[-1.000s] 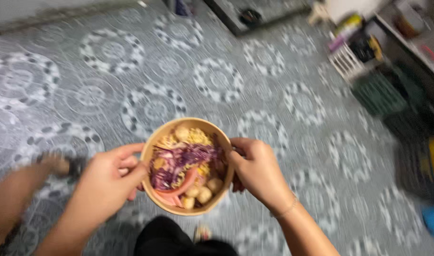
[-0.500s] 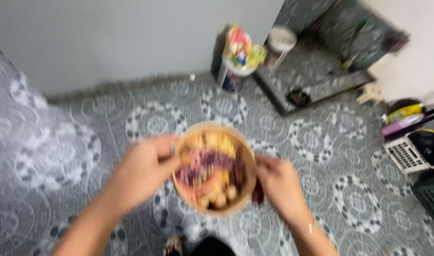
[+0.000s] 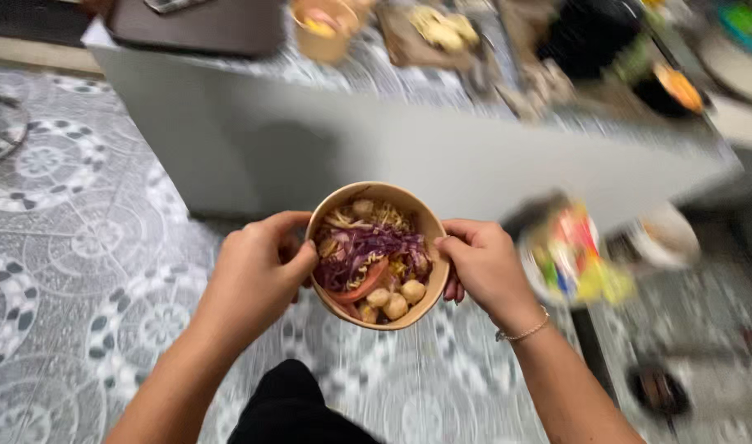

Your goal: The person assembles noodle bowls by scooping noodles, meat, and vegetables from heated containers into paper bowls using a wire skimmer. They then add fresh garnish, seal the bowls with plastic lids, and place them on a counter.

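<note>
A round brown paper bowl (image 3: 420, 215) is held in front of me above the patterned floor. It is filled with purple shredded cabbage, noodles, a red slice and small round balls. My left hand (image 3: 257, 275) grips its left rim with the thumb on the edge. My right hand (image 3: 483, 267) grips the right rim; a thin bracelet sits on that wrist.
A grey counter (image 3: 409, 156) stands just ahead, carrying another paper bowl (image 3: 325, 29), a brown board with food (image 3: 429, 33) and dark pots, all blurred. A bin with colourful wrappers (image 3: 569, 251) sits at the right by the counter's base. Grey patterned tile floor (image 3: 72, 247) spreads to the left.
The view has swung upward from the floor to the counter. Both hands still hold the bowl in the same grip.
</note>
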